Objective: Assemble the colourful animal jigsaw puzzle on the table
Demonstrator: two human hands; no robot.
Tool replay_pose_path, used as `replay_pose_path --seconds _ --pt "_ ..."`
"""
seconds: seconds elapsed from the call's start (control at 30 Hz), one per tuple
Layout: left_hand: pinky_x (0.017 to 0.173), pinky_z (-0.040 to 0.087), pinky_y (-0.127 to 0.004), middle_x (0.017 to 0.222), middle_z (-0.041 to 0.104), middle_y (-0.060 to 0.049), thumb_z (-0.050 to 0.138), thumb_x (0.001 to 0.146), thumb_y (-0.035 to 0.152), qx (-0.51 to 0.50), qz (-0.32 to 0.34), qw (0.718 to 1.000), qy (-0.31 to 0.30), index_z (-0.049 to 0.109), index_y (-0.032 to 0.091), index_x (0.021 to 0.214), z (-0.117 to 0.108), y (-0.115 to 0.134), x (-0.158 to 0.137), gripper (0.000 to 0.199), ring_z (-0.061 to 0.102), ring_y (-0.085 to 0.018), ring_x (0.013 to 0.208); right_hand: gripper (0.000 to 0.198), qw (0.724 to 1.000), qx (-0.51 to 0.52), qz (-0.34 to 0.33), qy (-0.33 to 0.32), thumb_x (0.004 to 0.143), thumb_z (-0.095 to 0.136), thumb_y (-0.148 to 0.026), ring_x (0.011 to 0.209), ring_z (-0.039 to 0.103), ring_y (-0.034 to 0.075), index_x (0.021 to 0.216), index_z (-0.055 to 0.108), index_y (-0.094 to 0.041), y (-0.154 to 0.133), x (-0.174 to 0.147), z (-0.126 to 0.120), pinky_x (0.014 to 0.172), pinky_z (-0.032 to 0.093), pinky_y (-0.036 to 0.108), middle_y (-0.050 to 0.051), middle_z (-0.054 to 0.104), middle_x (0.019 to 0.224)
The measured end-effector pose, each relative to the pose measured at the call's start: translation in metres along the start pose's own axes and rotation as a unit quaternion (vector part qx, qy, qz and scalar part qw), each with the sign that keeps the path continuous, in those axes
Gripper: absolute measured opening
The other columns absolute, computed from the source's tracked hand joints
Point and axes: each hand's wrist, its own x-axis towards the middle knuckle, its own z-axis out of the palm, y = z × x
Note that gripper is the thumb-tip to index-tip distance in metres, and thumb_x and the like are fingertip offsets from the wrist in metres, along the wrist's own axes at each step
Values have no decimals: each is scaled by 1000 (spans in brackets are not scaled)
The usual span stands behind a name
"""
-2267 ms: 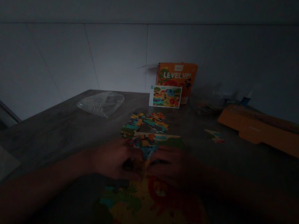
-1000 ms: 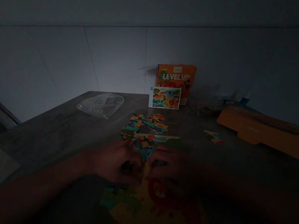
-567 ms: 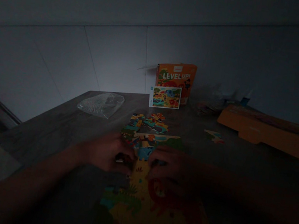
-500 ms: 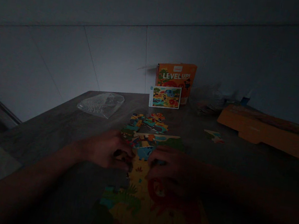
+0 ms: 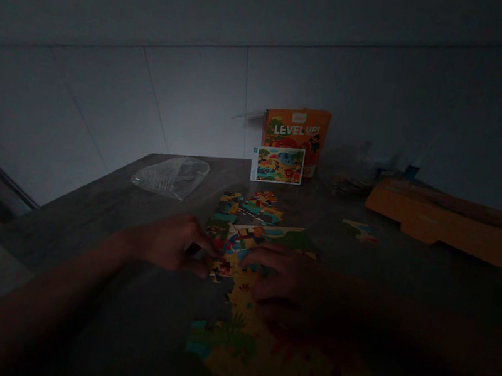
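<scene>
In the dim head view, a partly joined jigsaw puzzle (image 5: 233,363) lies on the table, its yellow ground showing green plants and red patches. My left hand (image 5: 178,243) reaches in from the left, thumb and forefinger closed on a small puzzle piece (image 5: 221,268) with yellow and dark red print. That piece lies against the left side of the joined part; whether it is locked in I cannot tell. From the right, my right hand (image 5: 286,279) bends its fingers down onto the puzzle's upper part, gripping it and covering some of the picture.
Beyond my hands lie several loose puzzle pieces (image 5: 259,210). A picture card (image 5: 278,165) leans on the orange "LEVEL UP!" box (image 5: 296,125) near the wall. A clear plastic bag (image 5: 171,175) lies left; another piece (image 5: 359,230) and an orange box part (image 5: 450,223) are right.
The joined puzzle has slid and turned a little to the right under my right hand. My left fingers have shifted slightly, and the piece at their tips now shows more plainly.
</scene>
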Motion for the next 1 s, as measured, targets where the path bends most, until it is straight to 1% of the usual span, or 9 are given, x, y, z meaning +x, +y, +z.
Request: replay_pose_path --seconds 0.13,0.33,0.4,0.47,0.53,0.63,0.77,0.87,1.0 --pt "55 43 -21 81 79 -5 75 91 32 2 14 1000 15 75 22 119 6 5 5 30 66 -12 60 32 1000 15 0 3 98 59 -34 116 56 27 74 69 -16 1 -3 -1 97 49 45 15 56 131" --pt "54 41 -22 74 75 -3 70 93 39 40 11 999 32 77 20 114 7 6 8 28 62 -12 56 29 1000 21 5 9 97 60 -32 112 59 26 75 68 -16 2 -4 0 97 50 44 15 60 126" --pt "59 44 -23 82 76 -6 65 95 45 73 -31 993 90 75 19 116 10 3 10 35 65 -15 63 29 1000 21 -2 10 97 60 -32 112 58 27 75 68 -16 2 -3 0 96 50 45 15 60 126" --pt "67 51 -29 99 74 -12 63 93 55 115 -113 973 166 66 14 131 15 -2 14 56 69 -21 76 28 1000 22 -7 13 97 60 -33 112 58 27 75 68 -16 2 -3 0 96 50 46 16 61 127" --pt "78 55 -38 116 68 -19 64 89 63 136 -179 954 200 57 10 141 21 -11 17 75 70 -28 91 28 1000 21 -2 12 97 60 -32 111 58 27 75 68 -16 2 -3 -1 95 50 46 16 61 127" --pt "92 55 -39 123 66 -17 61 94 54 109 -173 962 182 66 14 128 24 -24 21 53 69 -28 104 30 1000 20 1 16 97 59 -32 110 58 26 74 67 -16 1 -2 -1 95 50 46 15 61 125" --pt "90 55 -34 115 71 -10 59 96 36 90 -149 966 191 72 18 111 21 -32 21 26 70 -23 100 30 1000 20 15 18 98 57 -32 110 59 27 74 67 -16 1 -3 2 97 49 48 14 62 124" --pt "83 55 -31 113 72 -9 60 95 34 84 -154 965 194 73 17 109 19 -32 21 25 70 -21 91 25 998 13 64 14 97 57 -32 115 58 29 81 68 -15 0 -4 4 98 49 50 17 60 127" --pt "75 55 -30 115 69 -11 65 91 35 64 -174 960 212 67 15 121 20 -33 21 36 68 -18 79 21 994 2 104 15 94 63 -32 123 55 31 84 66 -14 -1 -5 3 102 47 51 20 57 134"
